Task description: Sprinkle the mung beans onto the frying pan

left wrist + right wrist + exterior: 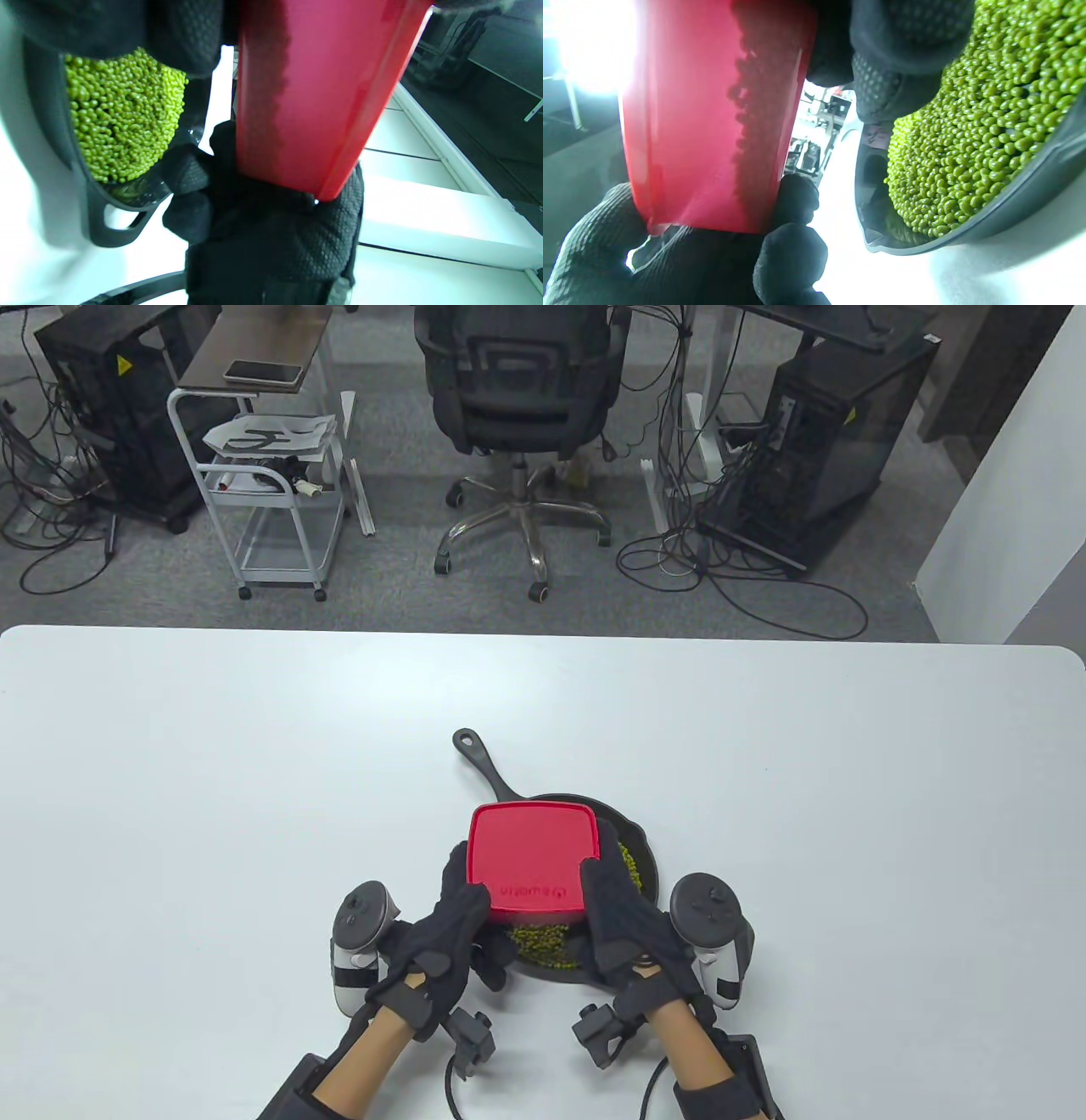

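A red square plastic container [533,857] is held upturned over a black cast-iron frying pan [642,853], its bottom facing up. My left hand [454,916] grips its left side and my right hand [618,912] grips its right side. Green mung beans [543,943] lie heaped in the pan under and beside the container. In the left wrist view the red container [314,93] sits between gloved fingers, with beans [121,114] in the pan [95,220]. In the right wrist view the container [712,118] shows bean shadows through its wall, next to the bean heap [984,127].
The pan's long handle [479,763] points away towards the upper left on the white table [212,780]. Beyond the table's far edge stand an office chair [517,398], a white cart [271,475] and computer cases.
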The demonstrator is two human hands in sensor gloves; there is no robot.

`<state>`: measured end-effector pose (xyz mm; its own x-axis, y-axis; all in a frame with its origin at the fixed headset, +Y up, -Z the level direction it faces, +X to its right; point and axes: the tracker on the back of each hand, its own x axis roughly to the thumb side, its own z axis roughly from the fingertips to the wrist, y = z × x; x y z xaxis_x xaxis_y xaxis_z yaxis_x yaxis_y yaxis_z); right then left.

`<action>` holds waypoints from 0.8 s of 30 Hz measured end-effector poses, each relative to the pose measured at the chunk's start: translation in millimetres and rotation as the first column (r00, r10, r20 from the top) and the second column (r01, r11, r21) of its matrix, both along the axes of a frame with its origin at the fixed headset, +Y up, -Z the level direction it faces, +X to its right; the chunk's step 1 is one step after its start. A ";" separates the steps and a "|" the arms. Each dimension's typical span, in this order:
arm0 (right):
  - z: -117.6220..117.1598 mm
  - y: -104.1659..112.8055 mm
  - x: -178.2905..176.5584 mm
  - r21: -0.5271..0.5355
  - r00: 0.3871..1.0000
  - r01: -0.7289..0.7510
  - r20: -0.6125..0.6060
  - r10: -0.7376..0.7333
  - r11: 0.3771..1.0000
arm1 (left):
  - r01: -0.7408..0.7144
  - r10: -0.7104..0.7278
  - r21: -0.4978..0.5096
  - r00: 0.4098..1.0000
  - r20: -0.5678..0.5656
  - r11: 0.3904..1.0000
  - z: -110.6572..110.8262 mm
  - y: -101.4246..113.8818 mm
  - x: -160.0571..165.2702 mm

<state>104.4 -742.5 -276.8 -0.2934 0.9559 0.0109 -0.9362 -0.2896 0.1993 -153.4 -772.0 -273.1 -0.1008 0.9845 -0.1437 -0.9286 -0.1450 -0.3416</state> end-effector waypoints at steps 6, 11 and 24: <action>0.8 3.6 -3.2 0.073 0.999 0.052 0.006 -0.053 0.996 | 0.035 -0.022 0.116 0.994 -0.112 0.993 3.8 8.3 3.0; 0.5 -1.2 -5.3 0.076 0.999 0.050 0.014 -0.051 0.996 | 0.072 -0.049 0.123 0.983 -0.178 0.990 5.5 6.3 1.5; -0.3 6.4 -1.5 0.099 0.999 0.035 -0.019 -0.033 0.994 | 0.016 -0.001 0.101 0.989 -0.147 0.995 0.0 7.6 2.3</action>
